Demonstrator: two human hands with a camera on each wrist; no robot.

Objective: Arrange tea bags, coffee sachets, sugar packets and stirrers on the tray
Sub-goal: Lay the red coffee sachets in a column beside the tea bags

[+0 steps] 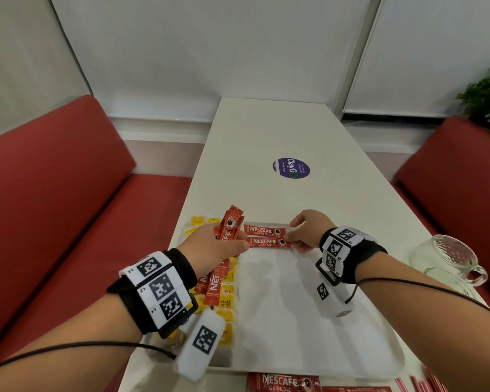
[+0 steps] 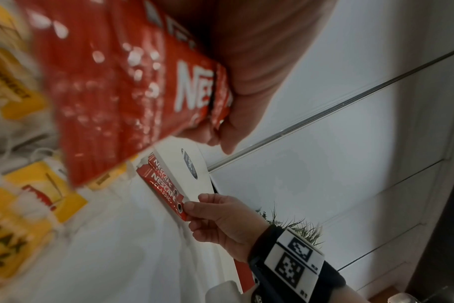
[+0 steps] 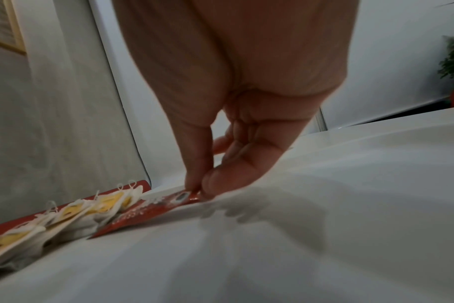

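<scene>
Left hand (image 1: pixel 210 247) grips a Nescafé sachet bundle (image 1: pixel 227 230) above the tea bags (image 1: pixel 226 302) — right hand (image 1: pixel 309 230) pinches the nearer Nescafé sachet (image 1: pixel 268 242), flat on the white tray (image 1: pixel 309 335), just beside a second sachet (image 1: pixel 262 230).

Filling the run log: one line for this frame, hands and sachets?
left hand: grips coffee sachet bundle | right hand: pinches near sachet on tray | far sachet: laid alongside | tea bags: tray left

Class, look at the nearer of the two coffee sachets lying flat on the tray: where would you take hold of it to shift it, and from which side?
Pinch the nearer coffee sachet by its flat crimped right end, coming in from the right. It lies flat on the tray, so only an end gives a grip; the right hand already pinches there, while the left hand crowds the other end.
</scene>
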